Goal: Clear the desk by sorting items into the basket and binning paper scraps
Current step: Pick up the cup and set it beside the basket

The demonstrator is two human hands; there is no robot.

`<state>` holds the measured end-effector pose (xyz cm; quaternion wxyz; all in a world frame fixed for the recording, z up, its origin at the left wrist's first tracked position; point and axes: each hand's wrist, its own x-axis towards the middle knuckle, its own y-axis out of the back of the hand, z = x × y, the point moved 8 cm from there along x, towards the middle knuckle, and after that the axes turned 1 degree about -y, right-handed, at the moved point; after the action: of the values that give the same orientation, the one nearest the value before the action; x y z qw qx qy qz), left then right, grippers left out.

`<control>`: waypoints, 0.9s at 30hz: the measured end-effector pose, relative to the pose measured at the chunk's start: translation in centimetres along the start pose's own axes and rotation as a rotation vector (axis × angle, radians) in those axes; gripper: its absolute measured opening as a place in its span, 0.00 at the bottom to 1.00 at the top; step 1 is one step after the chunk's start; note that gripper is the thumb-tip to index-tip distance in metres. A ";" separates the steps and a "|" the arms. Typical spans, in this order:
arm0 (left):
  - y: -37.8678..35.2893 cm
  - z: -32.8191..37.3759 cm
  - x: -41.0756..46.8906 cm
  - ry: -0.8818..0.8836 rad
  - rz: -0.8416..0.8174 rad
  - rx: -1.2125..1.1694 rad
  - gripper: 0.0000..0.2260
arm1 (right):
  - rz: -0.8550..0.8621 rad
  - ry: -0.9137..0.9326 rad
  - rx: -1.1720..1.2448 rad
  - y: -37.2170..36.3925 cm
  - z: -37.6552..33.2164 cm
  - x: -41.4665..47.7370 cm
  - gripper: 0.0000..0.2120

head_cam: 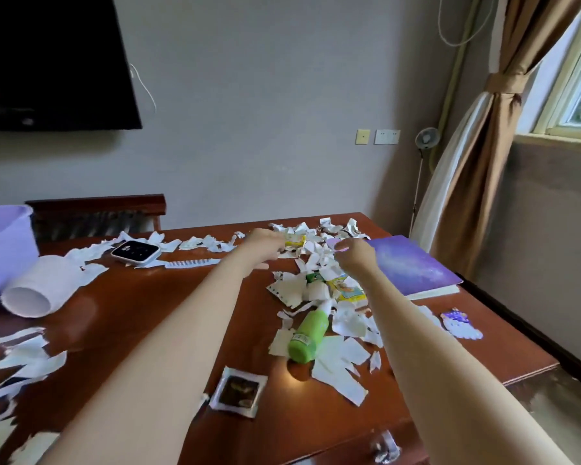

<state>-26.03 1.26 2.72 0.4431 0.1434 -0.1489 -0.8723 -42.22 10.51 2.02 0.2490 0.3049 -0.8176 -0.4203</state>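
Torn white paper scraps lie over the far and right parts of the brown desk. My left hand reaches to the far pile, its fingers closed on a small yellow-and-white packet. My right hand hovers beside it with fingers curled over the scraps, next to a small pale lilac piece; blur hides whether it holds anything. A lilac basket stands at the far left edge.
A green bottle lies on its side among scraps. Also on the desk are a purple notebook, a yellow packet, a dark sachet, a white clock, a comb and a white paper roll.
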 end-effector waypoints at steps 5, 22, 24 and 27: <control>8.9 -2.6 -3.0 0.029 0.161 0.071 0.09 | -0.100 0.090 0.061 -4.4 -8.4 -2.3 0.14; 30.2 -14.3 -8.1 0.206 0.490 0.331 0.10 | -0.408 0.334 0.229 -18.9 -30.1 -10.9 0.16; 31.4 -15.5 -7.9 0.231 0.525 0.329 0.08 | -0.501 0.266 0.327 -21.1 -31.3 -11.0 0.16; 33.2 -18.2 -7.0 0.284 0.569 0.328 0.19 | -0.618 0.093 0.462 -24.6 -32.7 -11.0 0.19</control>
<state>9.14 -14.16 -0.28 0.6556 0.2853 -0.2577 -0.6499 -5.85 -10.52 -3.18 0.0721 0.6034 -0.7483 -0.2661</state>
